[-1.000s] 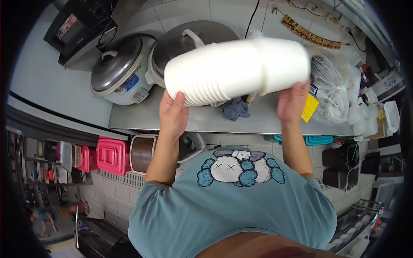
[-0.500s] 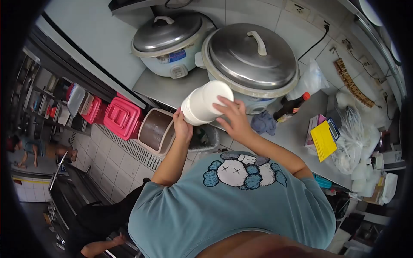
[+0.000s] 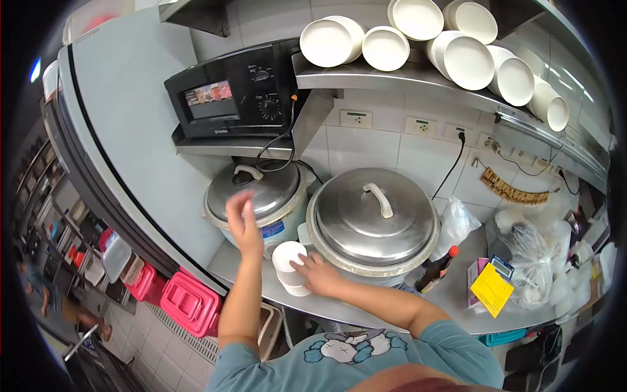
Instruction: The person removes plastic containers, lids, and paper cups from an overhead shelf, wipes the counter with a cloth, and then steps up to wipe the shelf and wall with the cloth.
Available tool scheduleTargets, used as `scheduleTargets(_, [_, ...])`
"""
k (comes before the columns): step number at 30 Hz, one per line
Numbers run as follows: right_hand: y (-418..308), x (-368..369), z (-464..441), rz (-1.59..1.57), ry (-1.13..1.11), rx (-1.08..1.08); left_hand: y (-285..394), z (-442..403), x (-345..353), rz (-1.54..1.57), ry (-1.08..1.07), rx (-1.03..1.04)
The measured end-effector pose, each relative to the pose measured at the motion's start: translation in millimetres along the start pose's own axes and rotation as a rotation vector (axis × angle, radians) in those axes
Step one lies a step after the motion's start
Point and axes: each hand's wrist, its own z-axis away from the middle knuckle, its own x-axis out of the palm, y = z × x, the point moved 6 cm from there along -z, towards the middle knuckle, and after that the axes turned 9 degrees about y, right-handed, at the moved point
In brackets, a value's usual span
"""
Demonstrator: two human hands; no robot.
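Observation:
A short stack of white paper bowls [image 3: 292,287] stands at the counter's front edge, before the gap between two rice cookers. My right hand [image 3: 318,274] comes from the right and grips the side and rim of the stack, thumb side hidden. My left hand [image 3: 243,225] is raised in front of the smaller rice cooker [image 3: 261,186], fingers stretched upward and slightly blurred, holding nothing. To the right of the bowls sits the larger rice cooker [image 3: 372,222] with its metal lid on.
Stacks of white bowls [image 3: 462,60] lie sideways on the upper shelf [image 3: 385,81]. A black microwave [image 3: 228,95] sits at upper left. Along the counter's right are a red-capped bottle [image 3: 439,269], a yellow card [image 3: 492,289] and plastic bags [image 3: 530,264]. Pink lidded bins [image 3: 191,304] stand below left.
The bowls, held in both hands before, now stand on the counter. My left hand has let go and lifted. The view has tilted up, bringing in the shelf and microwave.

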Motion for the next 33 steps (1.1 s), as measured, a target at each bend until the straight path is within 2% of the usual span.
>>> scheduleTargets(2, [-23,-36,4,-0.069,0.028,-0.008,68,-50,68,-0.11,-0.157,0.208])
scheduleTargets(4, [-42,-56,10,-0.315,-0.215,0.025,113,-90,132,-0.132,-0.152,0.528])
scheduleTargets(7, [-55,-107,18,-0.336,-0.133,-0.035,140,-134,217,-0.332,-0.071,0.813])
scheduleTargets(10, [-42,-145,31,-0.339,0.012,-0.018,144,-165,277,-0.477,-0.021,0.853])
scheduleTargets(12, [-29,-170,45,-0.342,0.099,0.026,132,-180,309,-0.852,-0.157,0.687])
scheduleTargets(14, [-15,-185,62,-0.366,0.092,0.089,126,-193,323,-0.811,-0.235,0.65])
scheduleTargets(15, [-7,-190,70,-0.397,0.089,0.147,121,-196,328,-0.775,-0.315,0.619])
scheduleTargets(20, [13,-219,98,-0.402,0.167,0.193,120,-183,324,-0.724,-0.252,0.619])
scheduleTargets(22, [19,-226,105,-0.396,0.186,0.195,122,-179,313,-0.666,-0.093,0.644])
scheduleTargets(23, [23,-229,108,-0.415,0.204,0.214,119,-177,311,-0.67,-0.091,0.648])
scheduleTargets(25, [28,-233,110,-0.439,0.224,0.219,125,-175,296,-0.52,0.042,0.667])
scheduleTargets(27, [34,-233,113,-0.498,0.252,0.272,128,-171,283,-0.521,0.062,0.671])
scheduleTargets(31, [43,-240,114,-0.554,0.31,0.318,144,-148,224,-0.21,0.191,0.731])
scheduleTargets(33, [47,-246,113,-0.584,0.357,0.358,143,-126,186,0.235,0.084,0.509])
